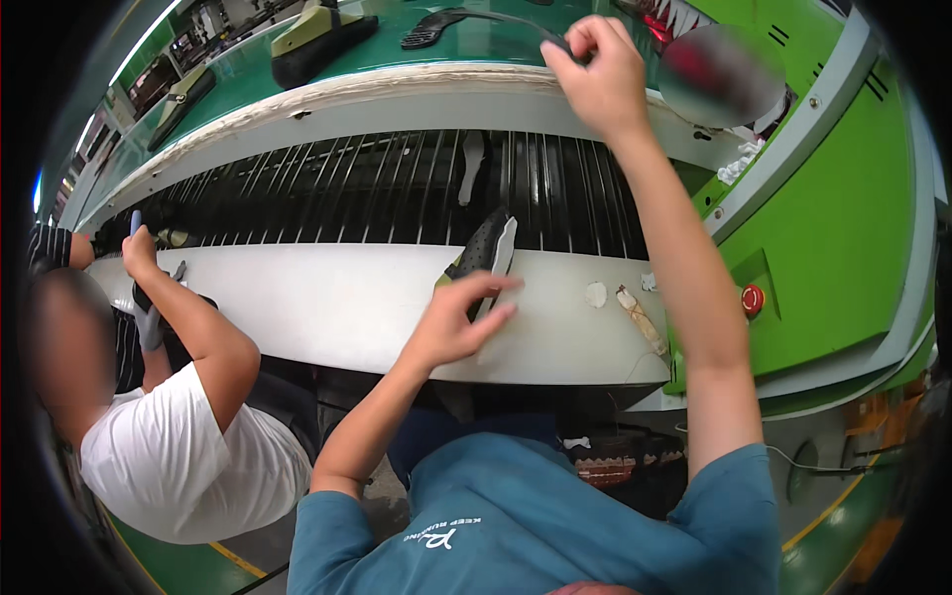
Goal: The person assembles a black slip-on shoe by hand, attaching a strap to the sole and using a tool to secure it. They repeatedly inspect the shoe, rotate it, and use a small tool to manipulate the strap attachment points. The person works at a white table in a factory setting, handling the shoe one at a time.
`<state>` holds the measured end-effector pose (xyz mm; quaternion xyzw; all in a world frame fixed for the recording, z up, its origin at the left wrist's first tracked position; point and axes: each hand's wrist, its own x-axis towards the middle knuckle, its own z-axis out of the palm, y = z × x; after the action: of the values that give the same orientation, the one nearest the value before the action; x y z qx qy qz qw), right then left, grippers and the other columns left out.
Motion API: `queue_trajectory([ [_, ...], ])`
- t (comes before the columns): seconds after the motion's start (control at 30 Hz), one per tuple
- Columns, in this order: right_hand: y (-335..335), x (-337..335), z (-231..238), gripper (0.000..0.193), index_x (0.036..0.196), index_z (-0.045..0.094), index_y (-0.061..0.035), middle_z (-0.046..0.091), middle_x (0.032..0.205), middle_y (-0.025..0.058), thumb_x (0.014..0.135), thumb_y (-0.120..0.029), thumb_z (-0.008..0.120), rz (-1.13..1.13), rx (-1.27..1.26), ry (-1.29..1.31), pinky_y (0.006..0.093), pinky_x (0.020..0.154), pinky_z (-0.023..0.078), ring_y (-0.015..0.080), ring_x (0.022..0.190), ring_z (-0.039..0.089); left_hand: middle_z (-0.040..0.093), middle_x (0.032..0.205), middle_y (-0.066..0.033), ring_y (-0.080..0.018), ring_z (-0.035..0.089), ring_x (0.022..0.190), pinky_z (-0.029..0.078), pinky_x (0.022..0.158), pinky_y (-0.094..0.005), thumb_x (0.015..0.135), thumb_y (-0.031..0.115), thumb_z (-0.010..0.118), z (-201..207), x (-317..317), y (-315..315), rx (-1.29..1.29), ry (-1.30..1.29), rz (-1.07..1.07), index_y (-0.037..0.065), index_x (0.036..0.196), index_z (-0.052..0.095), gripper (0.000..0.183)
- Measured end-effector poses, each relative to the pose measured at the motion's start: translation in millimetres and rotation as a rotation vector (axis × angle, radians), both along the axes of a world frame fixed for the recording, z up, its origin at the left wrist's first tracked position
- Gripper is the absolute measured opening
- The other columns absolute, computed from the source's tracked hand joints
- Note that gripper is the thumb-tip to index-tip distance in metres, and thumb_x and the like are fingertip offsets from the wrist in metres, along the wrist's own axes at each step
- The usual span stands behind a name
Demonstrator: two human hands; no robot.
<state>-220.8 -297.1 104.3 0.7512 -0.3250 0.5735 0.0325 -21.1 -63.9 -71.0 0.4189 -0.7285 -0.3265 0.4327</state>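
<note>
My right hand [600, 74] is raised over the green belt at the far side. Its fingers are closed in a pinch on the end of a thin black shoe sole [426, 30], which stretches leftward, seen mostly edge-on. My left hand [458, 319] is over the white worktop [347, 297], fingers and thumb apart and slightly blurred. Just beyond its fingers, a black perforated shoe upper on a last [478, 248] lies with its pale underside turned to the right. Whether the left fingertips touch it, I cannot tell.
Past the worktop runs a roller rack [367, 188] holding another shoe [473, 171]. Lasted shoes [322, 45] stand on the green belt [416, 55]. A green machine [833, 248] with a red button [753, 300] flanks my right. A wrapped stick [643, 319] lies nearby. A co-worker [198, 446] sits left.
</note>
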Motion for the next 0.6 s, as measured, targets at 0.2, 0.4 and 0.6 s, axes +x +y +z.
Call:
queue_trajectory([
  [0.2,187,15,-76,0.038,0.072,0.051,-0.0090,0.061,0.104,0.0092,0.069,-0.001,0.088,0.347,-0.154,-0.093,0.0469,0.085,0.053,0.0340,0.103,0.062,0.059,0.156,-0.0292,-0.0451,0.061,0.143,0.053,0.116,-0.0613,0.116,0.073,0.016,58,28,-21,-0.101,1.095,-0.010,-0.004,0.162,0.045,0.094],
  [0.4,256,28,-156,0.038,0.070,0.054,-0.0136,0.061,0.107,0.0045,0.060,0.005,0.086,0.320,0.065,-0.043,0.0456,0.087,0.049,0.0350,0.109,0.059,0.060,0.153,-0.0307,-0.0478,0.062,0.140,0.053,0.116,-0.0635,0.118,0.066,0.015,91,33,13,-0.268,1.225,-0.261,-0.005,0.161,0.047,0.089],
  [0.6,270,25,-173,0.039,0.071,0.055,-0.0141,0.061,0.109,0.0041,0.059,0.006,0.086,0.337,0.120,-0.027,0.0445,0.087,0.048,0.0345,0.109,0.058,0.061,0.151,-0.0296,-0.0428,0.062,0.139,0.050,0.118,-0.0636,0.121,0.055,0.018,88,31,10,-0.215,1.303,-0.282,-0.009,0.161,0.045,0.080],
])
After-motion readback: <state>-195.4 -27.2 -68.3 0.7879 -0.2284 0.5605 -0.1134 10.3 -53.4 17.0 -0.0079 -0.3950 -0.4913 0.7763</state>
